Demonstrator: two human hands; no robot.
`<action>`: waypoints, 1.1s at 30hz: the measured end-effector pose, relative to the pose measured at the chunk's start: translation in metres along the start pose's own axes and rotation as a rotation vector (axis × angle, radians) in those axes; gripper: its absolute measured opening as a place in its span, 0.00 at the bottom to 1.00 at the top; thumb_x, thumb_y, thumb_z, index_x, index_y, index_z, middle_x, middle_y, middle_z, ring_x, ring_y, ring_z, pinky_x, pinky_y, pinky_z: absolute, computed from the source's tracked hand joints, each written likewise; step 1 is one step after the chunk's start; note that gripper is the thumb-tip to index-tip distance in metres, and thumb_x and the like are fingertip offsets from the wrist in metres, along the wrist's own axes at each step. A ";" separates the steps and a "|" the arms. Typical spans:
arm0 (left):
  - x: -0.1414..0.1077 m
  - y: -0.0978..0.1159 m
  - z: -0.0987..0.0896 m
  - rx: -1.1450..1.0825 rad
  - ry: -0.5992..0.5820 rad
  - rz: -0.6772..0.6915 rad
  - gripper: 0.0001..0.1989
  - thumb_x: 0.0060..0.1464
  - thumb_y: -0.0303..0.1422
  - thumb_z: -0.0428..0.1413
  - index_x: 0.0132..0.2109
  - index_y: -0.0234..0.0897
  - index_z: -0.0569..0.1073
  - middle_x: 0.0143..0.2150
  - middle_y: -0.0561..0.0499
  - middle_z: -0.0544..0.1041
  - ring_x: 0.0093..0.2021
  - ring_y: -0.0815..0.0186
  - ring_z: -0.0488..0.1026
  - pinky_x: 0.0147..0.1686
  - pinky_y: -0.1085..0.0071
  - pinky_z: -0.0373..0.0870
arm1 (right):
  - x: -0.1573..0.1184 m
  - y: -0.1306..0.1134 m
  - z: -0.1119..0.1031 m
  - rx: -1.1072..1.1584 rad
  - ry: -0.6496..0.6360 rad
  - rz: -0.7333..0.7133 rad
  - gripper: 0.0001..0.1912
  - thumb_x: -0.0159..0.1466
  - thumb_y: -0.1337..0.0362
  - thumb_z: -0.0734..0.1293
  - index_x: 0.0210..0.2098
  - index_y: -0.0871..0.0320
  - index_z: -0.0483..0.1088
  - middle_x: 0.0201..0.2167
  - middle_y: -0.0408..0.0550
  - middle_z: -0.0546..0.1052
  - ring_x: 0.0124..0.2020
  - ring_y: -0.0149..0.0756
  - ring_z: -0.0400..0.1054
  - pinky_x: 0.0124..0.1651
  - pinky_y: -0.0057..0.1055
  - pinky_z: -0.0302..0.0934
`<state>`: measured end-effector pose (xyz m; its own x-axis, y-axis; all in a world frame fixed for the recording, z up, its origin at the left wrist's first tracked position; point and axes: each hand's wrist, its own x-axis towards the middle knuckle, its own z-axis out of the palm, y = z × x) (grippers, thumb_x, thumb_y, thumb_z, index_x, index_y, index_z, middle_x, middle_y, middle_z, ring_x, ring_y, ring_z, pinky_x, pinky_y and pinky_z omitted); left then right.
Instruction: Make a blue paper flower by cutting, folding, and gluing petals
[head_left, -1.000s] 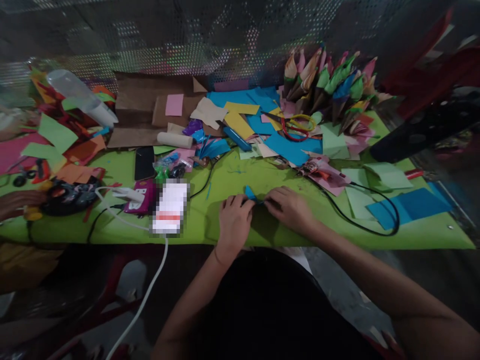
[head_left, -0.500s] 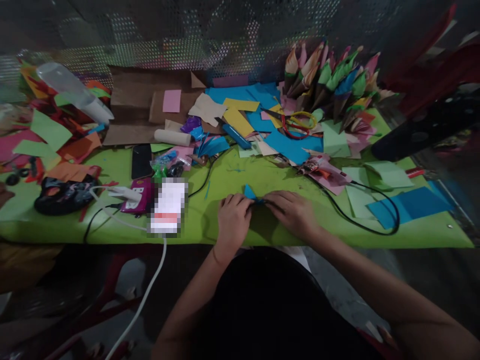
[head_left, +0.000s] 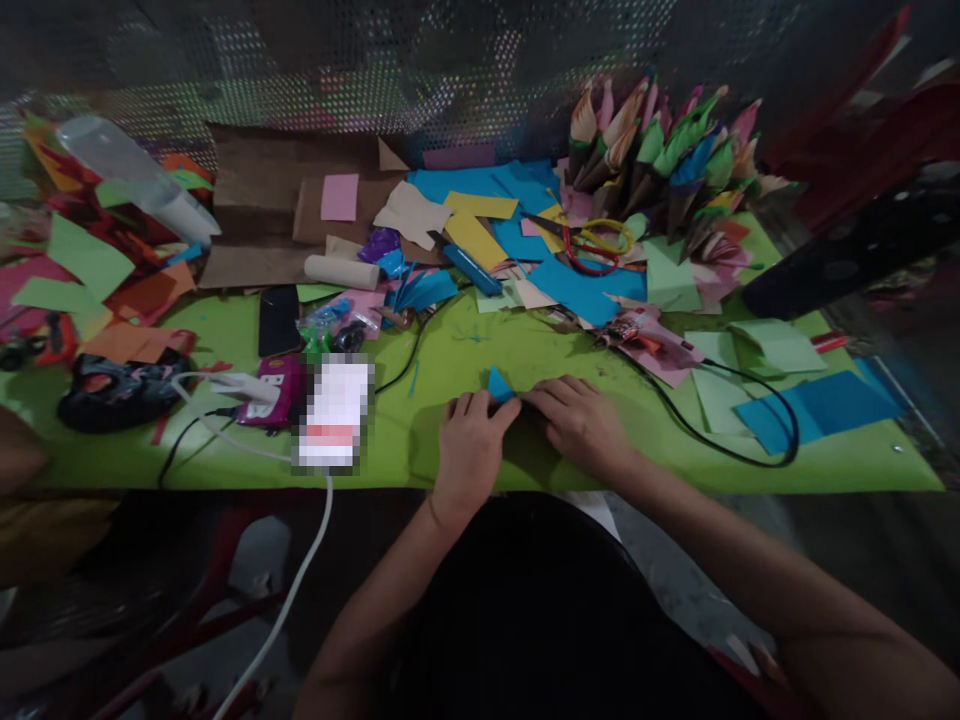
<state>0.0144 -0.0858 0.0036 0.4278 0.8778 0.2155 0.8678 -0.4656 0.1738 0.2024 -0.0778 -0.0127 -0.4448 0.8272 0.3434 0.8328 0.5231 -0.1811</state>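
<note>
A small piece of blue paper [head_left: 499,384], its pointed corner sticking up, is pinched in my left hand [head_left: 474,450] just above the green table. My left thumb lies along its lower edge. My right hand [head_left: 583,422] is close beside it on the right, fingers bent and pressed together, the tips almost meeting my left thumb. Whatever those right fingertips grip is hidden from view. Beyond both hands, on the green tabletop [head_left: 495,345], lie a few thin blue scraps.
Paper sheets, a blue cutter [head_left: 471,270] and scissors [head_left: 596,250] lie behind. Rolled paper cones [head_left: 675,160] stand back right. A glue gun [head_left: 649,335] trails a black cable. At left are a phone [head_left: 334,412], a purple power socket [head_left: 271,392] and another person's arm [head_left: 16,452].
My hands have drawn slightly apart; my left thumb now points right along the paper's edge. The blue strip that showed between my fingers is now covered. The view has shifted slightly.
</note>
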 end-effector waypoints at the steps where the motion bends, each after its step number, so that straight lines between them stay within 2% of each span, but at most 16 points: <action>1: -0.001 0.000 0.000 0.010 0.002 0.005 0.16 0.65 0.27 0.50 0.53 0.48 0.78 0.40 0.46 0.76 0.43 0.59 0.71 0.45 0.62 0.70 | 0.000 0.000 0.000 0.007 -0.001 -0.002 0.13 0.65 0.73 0.62 0.42 0.56 0.78 0.39 0.53 0.80 0.39 0.43 0.68 0.40 0.38 0.59; 8: -0.001 0.001 -0.003 0.060 -0.007 0.039 0.15 0.65 0.28 0.51 0.52 0.46 0.78 0.42 0.44 0.77 0.44 0.57 0.72 0.45 0.59 0.71 | 0.001 0.005 -0.002 0.122 0.017 0.020 0.10 0.68 0.68 0.63 0.41 0.55 0.76 0.38 0.52 0.79 0.39 0.43 0.69 0.41 0.37 0.61; 13: 0.001 0.000 -0.005 0.027 -0.033 0.034 0.14 0.64 0.27 0.52 0.51 0.45 0.78 0.43 0.44 0.78 0.44 0.57 0.72 0.45 0.58 0.71 | 0.001 0.009 -0.003 0.113 0.009 0.012 0.09 0.69 0.66 0.64 0.41 0.54 0.76 0.39 0.51 0.80 0.39 0.43 0.70 0.41 0.37 0.59; 22: 0.000 0.001 -0.002 0.024 -0.006 0.029 0.14 0.65 0.27 0.52 0.50 0.45 0.78 0.43 0.45 0.78 0.44 0.57 0.72 0.45 0.59 0.72 | 0.008 0.018 -0.006 -0.011 -0.055 -0.146 0.09 0.71 0.66 0.62 0.39 0.57 0.75 0.35 0.51 0.77 0.37 0.41 0.66 0.39 0.36 0.55; 28: -0.006 0.002 -0.005 0.035 -0.021 0.031 0.14 0.64 0.27 0.52 0.50 0.45 0.79 0.45 0.45 0.78 0.46 0.57 0.72 0.47 0.58 0.72 | 0.006 0.011 -0.008 -0.073 -0.061 -0.182 0.11 0.71 0.68 0.60 0.37 0.57 0.74 0.33 0.51 0.75 0.35 0.41 0.62 0.37 0.37 0.52; 33: -0.014 0.002 -0.007 0.040 -0.054 0.050 0.18 0.63 0.27 0.53 0.57 0.47 0.76 0.50 0.45 0.78 0.48 0.57 0.72 0.50 0.57 0.71 | 0.002 0.006 -0.010 -0.069 -0.030 -0.255 0.11 0.70 0.71 0.60 0.37 0.58 0.74 0.32 0.50 0.75 0.34 0.40 0.62 0.36 0.36 0.51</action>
<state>0.0082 -0.0993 0.0078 0.4832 0.8586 0.1710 0.8537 -0.5055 0.1256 0.2102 -0.0748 -0.0039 -0.6524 0.6764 0.3418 0.7122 0.7014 -0.0286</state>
